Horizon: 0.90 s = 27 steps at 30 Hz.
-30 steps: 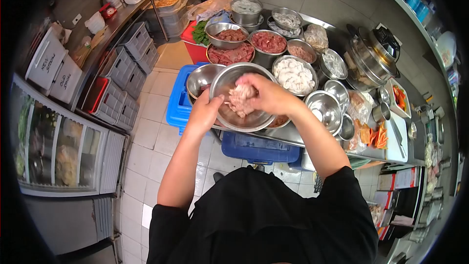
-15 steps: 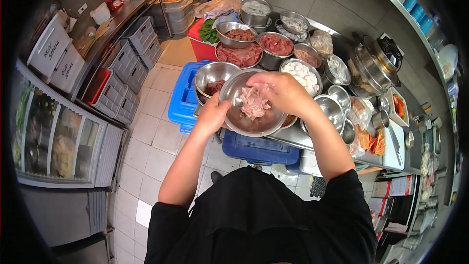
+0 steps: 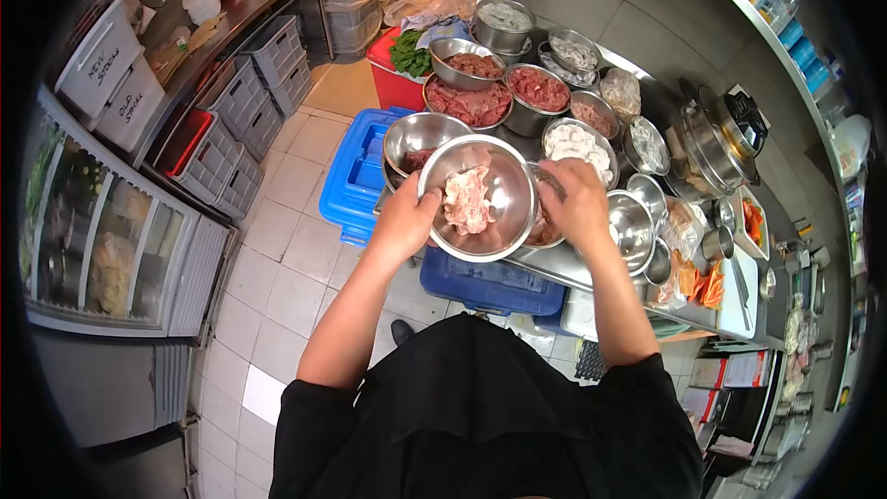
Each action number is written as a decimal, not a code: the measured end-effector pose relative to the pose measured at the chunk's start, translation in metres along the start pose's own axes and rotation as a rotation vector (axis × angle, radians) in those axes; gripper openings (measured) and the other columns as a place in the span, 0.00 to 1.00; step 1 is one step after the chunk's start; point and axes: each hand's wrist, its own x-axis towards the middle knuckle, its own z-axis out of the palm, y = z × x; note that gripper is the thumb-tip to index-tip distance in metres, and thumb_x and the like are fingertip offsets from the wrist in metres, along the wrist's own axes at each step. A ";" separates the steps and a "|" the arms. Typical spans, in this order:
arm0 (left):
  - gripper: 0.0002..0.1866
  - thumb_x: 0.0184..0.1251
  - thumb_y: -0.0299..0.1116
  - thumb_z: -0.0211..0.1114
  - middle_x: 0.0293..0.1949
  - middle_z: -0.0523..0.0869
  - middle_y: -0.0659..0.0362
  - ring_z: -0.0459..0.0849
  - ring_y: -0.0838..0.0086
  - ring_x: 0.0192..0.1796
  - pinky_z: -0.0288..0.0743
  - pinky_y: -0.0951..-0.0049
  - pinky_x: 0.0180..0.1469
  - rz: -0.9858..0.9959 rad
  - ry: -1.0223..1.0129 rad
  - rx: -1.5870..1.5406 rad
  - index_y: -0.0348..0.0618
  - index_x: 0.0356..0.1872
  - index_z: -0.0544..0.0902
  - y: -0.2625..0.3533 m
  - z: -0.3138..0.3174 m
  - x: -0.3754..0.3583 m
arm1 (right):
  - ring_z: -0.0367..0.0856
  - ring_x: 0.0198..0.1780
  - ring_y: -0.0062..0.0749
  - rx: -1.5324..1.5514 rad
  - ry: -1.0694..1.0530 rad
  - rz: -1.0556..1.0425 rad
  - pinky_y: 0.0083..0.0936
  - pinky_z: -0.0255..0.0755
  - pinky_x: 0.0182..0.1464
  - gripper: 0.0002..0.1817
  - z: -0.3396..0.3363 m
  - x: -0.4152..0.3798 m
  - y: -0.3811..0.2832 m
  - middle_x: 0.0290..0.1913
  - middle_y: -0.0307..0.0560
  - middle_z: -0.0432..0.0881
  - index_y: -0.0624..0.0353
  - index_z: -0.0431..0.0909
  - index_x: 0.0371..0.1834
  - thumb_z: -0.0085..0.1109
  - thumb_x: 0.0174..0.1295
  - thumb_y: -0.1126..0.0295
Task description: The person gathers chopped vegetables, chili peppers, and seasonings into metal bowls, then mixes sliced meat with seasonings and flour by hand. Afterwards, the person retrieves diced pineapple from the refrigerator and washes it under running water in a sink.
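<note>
My left hand (image 3: 409, 217) grips the left rim of a steel bowl (image 3: 508, 208), which is tilted toward me above the counter's front edge. A clump of pale pink raw meat (image 3: 467, 201) lies in it, left of the middle. Just right of that bowl is my right hand (image 3: 582, 203), open, its fingers apart and partly hidden. It hovers over another bowl of meat (image 3: 545, 222), which is largely covered by the hand and the held bowl. Behind the held bowl stands a steel bowl (image 3: 407, 129) with dark red meat inside.
Several bowls of red meat (image 3: 539, 90) and white pieces (image 3: 580, 143) crowd the steel counter. Small steel bowls (image 3: 631, 231), a knife (image 3: 742, 288) and a white board (image 3: 736, 310) are on the right. Blue bins (image 3: 346, 176) stand left of and below the counter. Crates (image 3: 226, 120) line the left.
My right hand has moved out of the held bowl to the right. The bowl has tilted more toward me, and the meat in it sits further left.
</note>
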 end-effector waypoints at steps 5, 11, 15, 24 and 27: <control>0.18 0.70 0.34 0.53 0.42 0.86 0.41 0.88 0.52 0.40 0.84 0.58 0.37 0.045 0.000 0.124 0.36 0.57 0.74 -0.006 0.015 0.001 | 0.79 0.53 0.45 0.087 -0.243 -0.084 0.39 0.75 0.52 0.20 0.031 -0.006 -0.061 0.49 0.49 0.81 0.52 0.81 0.50 0.69 0.53 0.64; 0.20 0.67 0.33 0.54 0.50 0.84 0.40 0.82 0.47 0.55 0.73 0.57 0.58 0.027 -0.034 0.244 0.36 0.58 0.76 -0.014 0.023 -0.003 | 0.84 0.42 0.51 0.081 -0.371 -0.049 0.45 0.77 0.44 0.09 0.077 0.000 -0.044 0.38 0.54 0.84 0.56 0.82 0.38 0.61 0.57 0.65; 0.19 0.67 0.34 0.54 0.50 0.84 0.40 0.82 0.47 0.55 0.72 0.57 0.58 -0.031 -0.010 0.206 0.36 0.56 0.77 -0.026 0.019 -0.004 | 0.85 0.37 0.51 0.278 -0.365 0.021 0.43 0.77 0.41 0.10 0.044 0.013 -0.041 0.34 0.55 0.85 0.58 0.82 0.35 0.59 0.62 0.64; 0.17 0.68 0.34 0.52 0.45 0.84 0.37 0.82 0.42 0.51 0.73 0.51 0.55 0.045 -0.030 0.184 0.35 0.53 0.75 -0.021 0.027 -0.011 | 0.84 0.44 0.47 0.088 -0.437 -0.035 0.36 0.78 0.46 0.15 0.064 0.003 -0.054 0.45 0.52 0.84 0.57 0.80 0.48 0.63 0.59 0.64; 0.19 0.68 0.34 0.53 0.45 0.84 0.36 0.82 0.42 0.52 0.73 0.51 0.55 0.055 -0.044 0.260 0.35 0.56 0.75 -0.018 0.028 -0.012 | 0.82 0.42 0.51 0.024 -0.452 -0.105 0.40 0.77 0.44 0.12 0.080 0.001 -0.047 0.43 0.51 0.84 0.57 0.80 0.44 0.62 0.57 0.68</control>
